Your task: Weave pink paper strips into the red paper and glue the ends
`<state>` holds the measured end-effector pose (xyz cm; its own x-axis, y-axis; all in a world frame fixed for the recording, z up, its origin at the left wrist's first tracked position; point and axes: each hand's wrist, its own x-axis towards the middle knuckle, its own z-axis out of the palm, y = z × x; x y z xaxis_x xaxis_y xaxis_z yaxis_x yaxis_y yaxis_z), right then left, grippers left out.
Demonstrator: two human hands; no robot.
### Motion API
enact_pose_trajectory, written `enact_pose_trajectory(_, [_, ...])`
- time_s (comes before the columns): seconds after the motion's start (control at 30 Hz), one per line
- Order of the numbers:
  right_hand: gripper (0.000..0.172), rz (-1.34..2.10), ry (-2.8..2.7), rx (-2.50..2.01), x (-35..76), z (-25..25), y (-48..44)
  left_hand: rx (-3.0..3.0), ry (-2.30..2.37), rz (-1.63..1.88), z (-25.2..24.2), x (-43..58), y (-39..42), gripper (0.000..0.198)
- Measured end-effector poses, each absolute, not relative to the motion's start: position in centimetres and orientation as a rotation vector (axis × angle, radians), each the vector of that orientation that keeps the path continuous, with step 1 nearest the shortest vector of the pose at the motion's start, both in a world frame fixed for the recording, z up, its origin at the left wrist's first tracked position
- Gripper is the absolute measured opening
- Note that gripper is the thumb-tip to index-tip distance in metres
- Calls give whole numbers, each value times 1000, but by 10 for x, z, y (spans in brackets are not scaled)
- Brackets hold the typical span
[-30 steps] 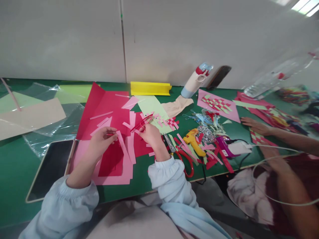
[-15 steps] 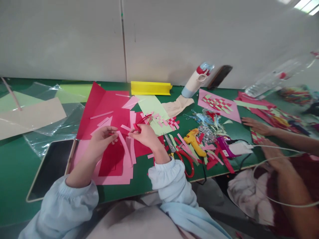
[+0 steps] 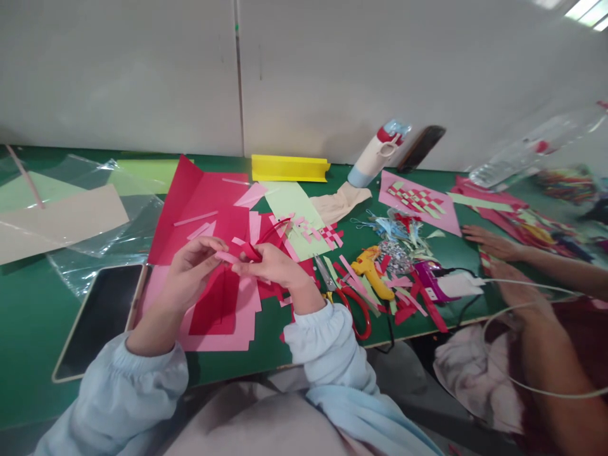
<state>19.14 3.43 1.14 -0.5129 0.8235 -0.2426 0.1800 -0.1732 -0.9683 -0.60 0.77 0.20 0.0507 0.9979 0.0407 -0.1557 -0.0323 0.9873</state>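
Observation:
My left hand (image 3: 197, 266) pinches one end of a pink paper strip (image 3: 228, 257) above the red and pink sheets. The strip's other end reaches the fingertips of my right hand (image 3: 270, 266). My right hand is also closed on a red paper strip (image 3: 251, 251), partly hidden by the fingers. Below the hands lies a dark red paper piece (image 3: 213, 310) on a pink sheet (image 3: 242, 339). Behind them is a large red sheet (image 3: 213, 187) with loose pink strips on it. A woven pink and red paper piece (image 3: 330, 235) rests on a pale green sheet (image 3: 294, 202).
Red-handled scissors (image 3: 363, 316), a yellow glue gun (image 3: 373, 269) and cut strips lie at my right. A tablet (image 3: 102, 323) is at my left. A bottle (image 3: 377, 155) leans at the back. A co-worker's hands (image 3: 494, 244) and a white cable (image 3: 527, 282) are at right.
My hands have come closer together. The pink strip, which hung down from my left hand, now spans between the fingertips of both hands.

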Motion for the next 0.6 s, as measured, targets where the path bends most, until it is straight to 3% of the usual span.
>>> enact_pose_trajectory(0.6, [45,1679,-1613,-1251,194,14,36,1301,1085,1314,-10,-12,11,20])
